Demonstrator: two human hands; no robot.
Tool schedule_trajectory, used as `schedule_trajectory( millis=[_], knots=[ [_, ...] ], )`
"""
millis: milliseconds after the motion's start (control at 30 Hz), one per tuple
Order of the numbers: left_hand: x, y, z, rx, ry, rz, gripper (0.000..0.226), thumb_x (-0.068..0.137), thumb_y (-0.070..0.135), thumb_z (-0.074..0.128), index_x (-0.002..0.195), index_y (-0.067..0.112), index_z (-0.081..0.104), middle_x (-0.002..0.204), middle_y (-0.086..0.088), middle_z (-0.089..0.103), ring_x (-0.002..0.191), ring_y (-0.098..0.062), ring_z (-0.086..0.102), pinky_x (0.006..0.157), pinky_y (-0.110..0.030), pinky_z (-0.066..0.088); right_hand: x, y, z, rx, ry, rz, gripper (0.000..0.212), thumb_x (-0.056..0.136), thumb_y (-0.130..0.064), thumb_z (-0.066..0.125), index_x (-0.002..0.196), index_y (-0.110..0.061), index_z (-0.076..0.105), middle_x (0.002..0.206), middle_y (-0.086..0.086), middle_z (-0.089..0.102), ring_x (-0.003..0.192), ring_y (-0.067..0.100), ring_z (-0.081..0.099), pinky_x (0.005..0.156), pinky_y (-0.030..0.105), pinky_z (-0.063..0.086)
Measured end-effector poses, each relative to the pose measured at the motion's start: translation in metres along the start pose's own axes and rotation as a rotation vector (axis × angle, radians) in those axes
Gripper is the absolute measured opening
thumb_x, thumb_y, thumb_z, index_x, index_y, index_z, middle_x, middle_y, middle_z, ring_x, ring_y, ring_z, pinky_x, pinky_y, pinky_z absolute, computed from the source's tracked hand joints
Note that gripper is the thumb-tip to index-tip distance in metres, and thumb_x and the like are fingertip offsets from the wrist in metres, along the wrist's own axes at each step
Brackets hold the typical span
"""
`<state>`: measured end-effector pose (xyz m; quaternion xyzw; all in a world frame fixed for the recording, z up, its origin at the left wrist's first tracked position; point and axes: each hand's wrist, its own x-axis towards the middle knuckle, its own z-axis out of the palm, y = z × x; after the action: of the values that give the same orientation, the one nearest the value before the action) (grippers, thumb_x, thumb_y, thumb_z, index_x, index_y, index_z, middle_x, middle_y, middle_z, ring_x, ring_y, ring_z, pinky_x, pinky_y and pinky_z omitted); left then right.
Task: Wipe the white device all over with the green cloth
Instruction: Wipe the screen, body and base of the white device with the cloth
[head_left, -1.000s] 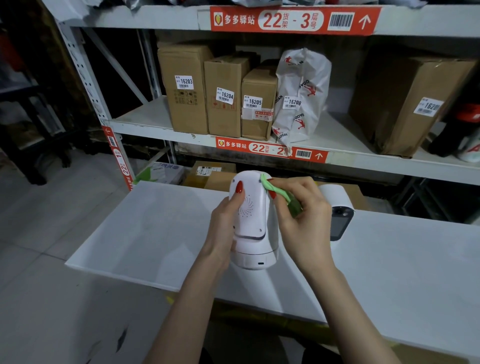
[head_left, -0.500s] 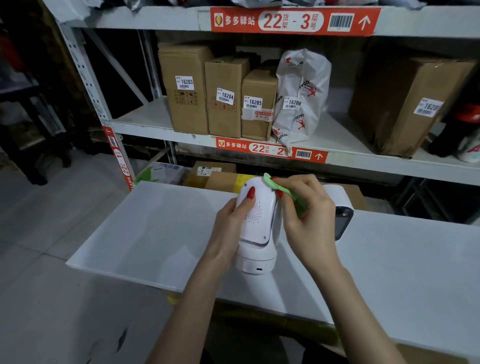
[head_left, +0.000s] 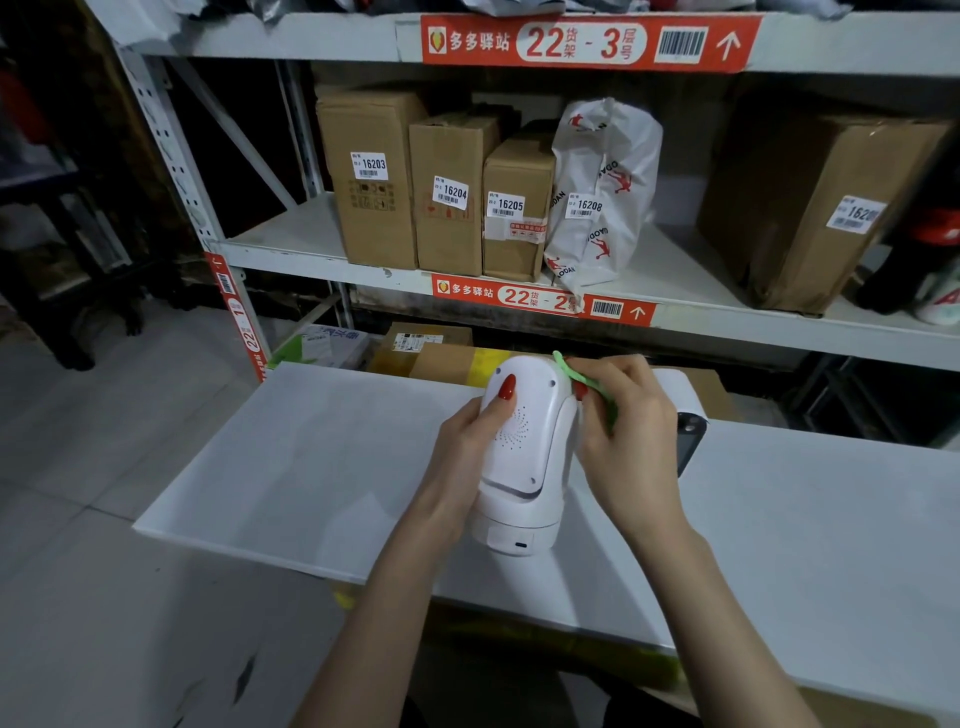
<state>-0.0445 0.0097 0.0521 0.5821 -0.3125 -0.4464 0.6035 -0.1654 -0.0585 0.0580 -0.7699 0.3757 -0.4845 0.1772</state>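
Note:
The white device (head_left: 522, 467), a rounded camera-like unit with a dotted speaker grille, stands on the white table (head_left: 311, 467). My left hand (head_left: 462, 457) grips its left side, thumb laid across the upper back. My right hand (head_left: 623, 426) pinches the green cloth (head_left: 569, 371) and presses it against the device's upper right edge. Most of the cloth is hidden inside my fingers.
A second white device with a dark lens face (head_left: 688, 431) stands just behind my right hand. Metal shelving (head_left: 291, 260) behind the table carries labelled cardboard boxes (head_left: 374, 176) and a white plastic bag (head_left: 602, 192). More boxes (head_left: 426, 353) sit under the shelf.
My left hand has tilted the device so more of its back faces me, and my right hand with the cloth has slid upward along the right edge towards the top.

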Motion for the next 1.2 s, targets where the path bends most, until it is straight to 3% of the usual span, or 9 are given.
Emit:
schedule_trajectory(
  millis=[133,300,367,467,600,733,933,1033,1200],
  knots=[
    [0.001,-0.001,0.000,-0.032,0.024,-0.015,0.026,0.095,0.047,0.048,0.097,0.029,0.067,0.089,0.000,0.073,0.085,-0.020,0.068,0.080,-0.035,0.055,0.000,0.000,0.000,-0.003,0.002,0.003,0.031,0.088,0.002,0.059,0.113,-0.013,0.069,0.103,-0.006,0.056,0.092,0.002,0.049,0.079,0.004,0.038],
    [0.002,-0.002,-0.002,-0.112,0.042,-0.051,0.026,0.095,0.046,0.051,0.089,0.028,0.070,0.077,0.005,0.076,0.079,-0.018,0.070,0.082,-0.037,0.055,0.000,0.004,0.002,-0.035,-0.033,0.062,0.032,0.086,0.005,0.057,0.111,-0.010,0.069,0.110,0.005,0.063,0.095,0.016,0.057,0.081,0.011,0.035],
    [0.002,-0.001,-0.002,-0.133,0.052,-0.054,0.026,0.095,0.045,0.051,0.088,0.028,0.070,0.076,0.005,0.076,0.077,-0.017,0.070,0.081,-0.038,0.055,0.000,0.004,0.002,-0.034,-0.035,0.064,0.031,0.086,0.004,0.058,0.111,-0.011,0.068,0.110,0.004,0.064,0.093,0.012,0.054,0.080,0.010,0.036],
    [0.002,0.000,-0.002,-0.139,0.074,-0.056,0.026,0.095,0.046,0.050,0.093,0.028,0.069,0.081,0.002,0.075,0.079,-0.020,0.070,0.076,-0.035,0.055,0.000,0.000,0.001,0.012,-0.028,0.018,0.030,0.086,0.004,0.059,0.108,-0.013,0.068,0.106,0.000,0.064,0.093,0.010,0.055,0.079,0.005,0.038],
    [0.002,0.002,-0.002,-0.147,0.120,-0.076,0.027,0.095,0.048,0.050,0.097,0.027,0.067,0.094,-0.004,0.073,0.087,-0.025,0.069,0.084,-0.041,0.055,-0.001,-0.005,-0.001,0.085,-0.073,-0.057,0.024,0.087,0.003,0.058,0.103,-0.011,0.069,0.100,-0.002,0.062,0.091,0.011,0.057,0.077,0.016,0.045],
    [0.002,0.002,-0.003,-0.144,0.132,-0.082,0.025,0.095,0.048,0.050,0.096,0.029,0.065,0.096,-0.005,0.071,0.089,-0.027,0.067,0.088,-0.044,0.053,-0.001,-0.006,0.000,0.095,-0.080,-0.055,0.024,0.088,0.002,0.058,0.104,-0.011,0.069,0.101,-0.001,0.063,0.092,0.011,0.058,0.078,0.015,0.046],
    [0.003,0.000,-0.002,-0.128,0.135,-0.094,0.028,0.094,0.049,0.050,0.096,0.027,0.066,0.088,-0.004,0.073,0.082,-0.024,0.069,0.080,-0.040,0.056,-0.002,-0.005,0.000,0.011,-0.091,-0.048,0.018,0.087,0.002,0.059,0.098,-0.009,0.068,0.092,-0.004,0.056,0.081,0.011,0.052,0.071,0.004,0.037],
    [0.004,0.000,-0.002,-0.132,0.166,-0.096,0.028,0.094,0.051,0.050,0.093,0.028,0.065,0.085,-0.002,0.073,0.079,-0.023,0.068,0.072,-0.035,0.054,-0.003,-0.006,-0.001,0.034,-0.102,-0.091,0.019,0.087,0.000,0.061,0.100,-0.011,0.069,0.092,-0.004,0.057,0.081,0.007,0.050,0.071,0.007,0.039],
    [0.006,0.000,-0.002,-0.161,0.254,-0.159,0.038,0.091,0.060,0.052,0.104,0.027,0.064,0.108,-0.009,0.070,0.101,-0.031,0.066,0.098,-0.050,0.051,-0.004,-0.010,0.000,0.181,-0.191,-0.103,0.021,0.086,-0.001,0.065,0.100,-0.015,0.071,0.094,-0.003,0.060,0.087,0.004,0.056,0.072,0.015,0.046]
  ],
)
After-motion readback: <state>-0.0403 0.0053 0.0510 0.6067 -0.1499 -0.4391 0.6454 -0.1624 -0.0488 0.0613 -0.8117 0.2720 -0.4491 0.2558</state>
